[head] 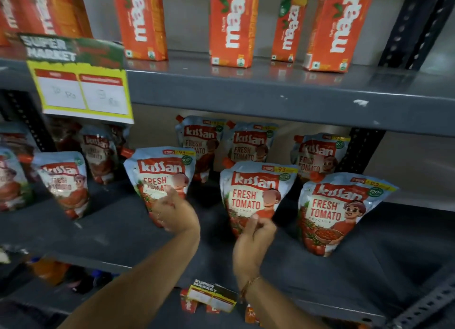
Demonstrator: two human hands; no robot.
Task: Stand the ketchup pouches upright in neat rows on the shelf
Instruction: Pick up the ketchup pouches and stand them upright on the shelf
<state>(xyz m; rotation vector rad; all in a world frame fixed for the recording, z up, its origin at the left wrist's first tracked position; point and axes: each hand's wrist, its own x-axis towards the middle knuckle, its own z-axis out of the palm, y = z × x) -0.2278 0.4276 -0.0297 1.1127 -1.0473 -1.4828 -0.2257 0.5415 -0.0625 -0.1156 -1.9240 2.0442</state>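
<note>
Several Kissan ketchup pouches stand upright on the grey middle shelf (118,232). The front row holds a left pouch (161,173), a middle pouch (253,193) and a right pouch (337,210). A back row of pouches (248,143) stands behind them. My left hand (174,213) rests against the lower front of the left pouch, fingers curled on it. My right hand (253,235) touches the bottom of the middle pouch with pinched fingers. More pouches (64,180) stand at the far left.
Orange juice cartons (231,23) stand on the shelf above. A yellow price tag (81,82) hangs from that upper shelf edge. A black slotted upright (359,151) borders the right side. A smaller price tag (211,296) hangs from the shelf edge below my hands.
</note>
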